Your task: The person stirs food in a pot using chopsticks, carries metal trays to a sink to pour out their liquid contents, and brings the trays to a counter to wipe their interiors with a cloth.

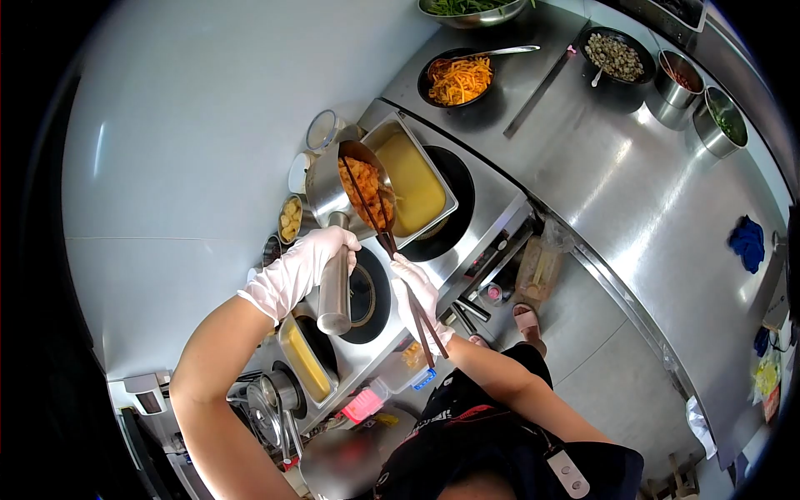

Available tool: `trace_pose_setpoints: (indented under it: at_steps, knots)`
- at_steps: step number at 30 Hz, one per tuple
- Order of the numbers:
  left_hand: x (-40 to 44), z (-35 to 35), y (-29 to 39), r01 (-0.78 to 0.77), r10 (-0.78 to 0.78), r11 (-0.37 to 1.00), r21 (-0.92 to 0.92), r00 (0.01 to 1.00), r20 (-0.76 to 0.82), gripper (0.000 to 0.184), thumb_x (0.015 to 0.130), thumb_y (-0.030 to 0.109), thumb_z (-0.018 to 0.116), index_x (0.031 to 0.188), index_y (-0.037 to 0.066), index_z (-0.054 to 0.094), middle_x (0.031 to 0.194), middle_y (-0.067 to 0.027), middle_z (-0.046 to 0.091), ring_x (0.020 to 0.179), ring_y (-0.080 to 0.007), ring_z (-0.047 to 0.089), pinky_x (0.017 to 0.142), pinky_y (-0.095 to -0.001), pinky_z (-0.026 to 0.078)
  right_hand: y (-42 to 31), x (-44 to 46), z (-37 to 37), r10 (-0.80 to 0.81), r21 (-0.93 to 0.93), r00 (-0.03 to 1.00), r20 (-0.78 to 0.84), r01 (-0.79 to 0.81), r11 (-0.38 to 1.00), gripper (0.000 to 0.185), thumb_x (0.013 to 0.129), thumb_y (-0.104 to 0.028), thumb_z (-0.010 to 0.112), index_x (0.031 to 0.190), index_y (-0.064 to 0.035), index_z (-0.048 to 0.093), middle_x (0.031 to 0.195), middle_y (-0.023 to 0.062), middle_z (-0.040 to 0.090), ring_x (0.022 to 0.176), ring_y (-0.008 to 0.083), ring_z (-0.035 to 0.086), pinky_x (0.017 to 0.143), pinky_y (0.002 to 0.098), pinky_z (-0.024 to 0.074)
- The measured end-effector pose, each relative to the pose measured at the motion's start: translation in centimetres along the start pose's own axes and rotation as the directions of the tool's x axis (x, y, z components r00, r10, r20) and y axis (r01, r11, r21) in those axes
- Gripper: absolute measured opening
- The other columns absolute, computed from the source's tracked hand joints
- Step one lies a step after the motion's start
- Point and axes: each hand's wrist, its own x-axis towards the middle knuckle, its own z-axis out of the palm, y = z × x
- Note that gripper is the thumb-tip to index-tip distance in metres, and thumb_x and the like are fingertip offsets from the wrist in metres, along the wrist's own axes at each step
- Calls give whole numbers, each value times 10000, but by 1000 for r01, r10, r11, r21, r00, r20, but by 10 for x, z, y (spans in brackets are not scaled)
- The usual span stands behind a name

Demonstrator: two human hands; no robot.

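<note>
My left hand (321,254), in a white glove, is wrapped round the thick handle (334,292) of a steel pot (327,187). The pot is tilted over a rectangular steel tray (451,200) of yellow liquid. Orange-coated food (364,187) fills the pot's mouth. In my right hand (417,297), also gloved, is a pair of long dark chopsticks (423,332), their far ends in the orange food. Below the tray's right part lies a round black burner plate (463,187).
Along the wall stand a lidded container (323,131) and a bowl of pale pieces (291,218). Another yellow-filled tray (304,362) is lower left. A bowl of orange shreds (460,81), with a spoon, and other food bowls line the steel counter (575,158).
</note>
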Motion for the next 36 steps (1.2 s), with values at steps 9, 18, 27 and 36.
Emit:
trace_pose_setpoints:
  at_steps: [9,18,27,36]
  knots:
    - [1,-2,0,-19,19,1000,-10,1000,7,91,833,78,528,792,36,459,639,-41,499,525,-141,500,504,-273,477,-2,1,1,1,-4,1000,5,-1,1000,211,808,9,612,1018,20,639,1052,175,628,1007,295,607,897,347,477]
    - [-3,2,2,-6,5,1000,-14,1000,-22,110,845,96,522,764,32,484,643,-56,519,515,-156,505,505,-283,478,-1,0,0,2,-9,1000,3,-2,1000,203,811,6,611,1010,26,640,1051,179,629,1003,294,609,892,347,478]
    - [13,-4,-2,-21,22,998,57,1000,-13,102,820,111,538,752,39,515,602,-49,548,480,-156,531,485,-291,490,0,0,-1,-9,6,999,31,9,1000,199,853,-4,558,1039,51,605,1064,199,612,1019,312,594,901,353,459]
    - [-4,3,0,-33,32,999,-14,999,-34,106,833,96,537,755,40,491,600,-40,515,490,-146,501,489,-270,468,6,1,-1,-36,-37,999,15,36,999,213,792,7,632,1005,12,647,1050,162,632,1005,291,606,894,342,477]
